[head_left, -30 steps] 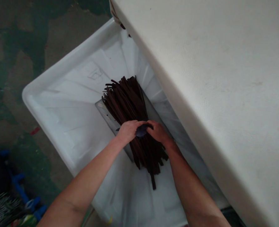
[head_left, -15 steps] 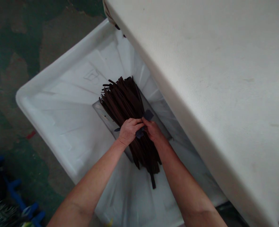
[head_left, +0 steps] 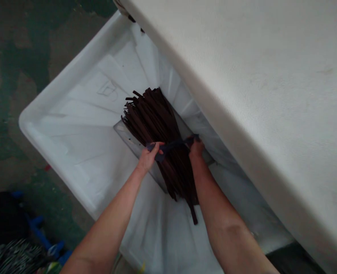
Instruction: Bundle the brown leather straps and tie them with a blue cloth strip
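Note:
A bundle of dark brown strips (head_left: 154, 114) lies at the bottom of a deep white plastic bin (head_left: 80, 140). Across the bundle's middle runs a dark blue cloth strip (head_left: 172, 145), stretched between my two hands. My left hand (head_left: 149, 155) grips one end at the bundle's left side, thumb over the cloth. At the right side, my right hand (head_left: 196, 146) is closed on the other end, its fingers partly hidden. The underside of the bundle cannot be seen.
A large pale table (head_left: 256, 83) overhangs the bin's right side. The green and grey floor (head_left: 31, 83) shows on the left. At lower left are a blue frame (head_left: 38, 228), a black bag-like shape (head_left: 5, 217) and a heap of thin dark strands (head_left: 14, 257).
My hands were together over the bundle's middle; they have moved apart, left hand to the left and right hand to the right, drawing the cloth strip out between them.

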`<action>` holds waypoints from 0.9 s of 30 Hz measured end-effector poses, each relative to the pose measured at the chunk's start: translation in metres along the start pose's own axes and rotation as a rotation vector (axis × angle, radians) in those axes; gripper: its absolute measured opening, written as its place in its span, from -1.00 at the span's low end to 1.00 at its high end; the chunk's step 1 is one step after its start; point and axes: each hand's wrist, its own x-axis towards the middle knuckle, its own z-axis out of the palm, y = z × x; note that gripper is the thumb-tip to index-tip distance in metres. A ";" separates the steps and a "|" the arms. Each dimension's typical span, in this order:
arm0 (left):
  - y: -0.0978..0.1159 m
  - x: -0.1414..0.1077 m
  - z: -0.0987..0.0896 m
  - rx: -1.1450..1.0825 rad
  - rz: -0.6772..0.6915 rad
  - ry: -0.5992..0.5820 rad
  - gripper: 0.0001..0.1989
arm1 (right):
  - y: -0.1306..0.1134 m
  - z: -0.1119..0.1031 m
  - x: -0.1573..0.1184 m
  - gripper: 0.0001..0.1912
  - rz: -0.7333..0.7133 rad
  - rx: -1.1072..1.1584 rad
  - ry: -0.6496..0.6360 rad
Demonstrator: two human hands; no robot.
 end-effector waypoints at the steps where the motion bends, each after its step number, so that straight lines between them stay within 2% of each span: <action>1: 0.005 0.009 0.013 -0.204 -0.033 -0.005 -0.57 | -0.002 0.006 -0.002 -0.59 0.042 0.097 0.024; 4: 0.024 0.037 0.055 -0.746 -0.144 0.125 -0.48 | -0.018 0.015 -0.007 -0.56 0.152 0.352 0.067; 6: 0.038 0.042 0.070 -0.936 -0.249 0.201 -0.47 | -0.033 0.014 -0.010 -0.55 0.213 0.472 0.050; 7: 0.044 0.038 0.071 -0.971 -0.291 0.212 -0.46 | -0.042 0.012 -0.014 -0.55 0.242 0.517 0.027; 9: 0.054 0.016 0.059 -0.950 -0.346 0.188 -0.46 | -0.060 0.011 -0.026 -0.56 0.303 0.578 -0.037; 12: 0.065 -0.039 0.020 -0.857 -0.345 0.210 -0.45 | -0.082 0.019 -0.060 -0.58 0.412 0.604 -0.203; 15: 0.073 -0.090 -0.018 -0.815 -0.360 0.267 -0.42 | -0.093 0.036 -0.098 -0.55 0.495 0.561 -0.355; 17: 0.075 -0.110 -0.033 -0.833 -0.413 0.328 -0.41 | -0.094 0.044 -0.110 -0.54 0.521 0.498 -0.387; 20: 0.070 -0.118 -0.042 -0.909 -0.447 0.398 -0.42 | -0.084 0.047 -0.097 -0.54 0.556 0.393 -0.331; 24: 0.052 -0.109 -0.043 -0.957 -0.487 0.490 -0.43 | -0.050 0.045 -0.044 -0.57 0.589 0.281 -0.195; 27: 0.042 -0.105 -0.046 -0.980 -0.502 0.547 -0.45 | -0.019 0.046 -0.012 -0.58 0.590 0.216 -0.162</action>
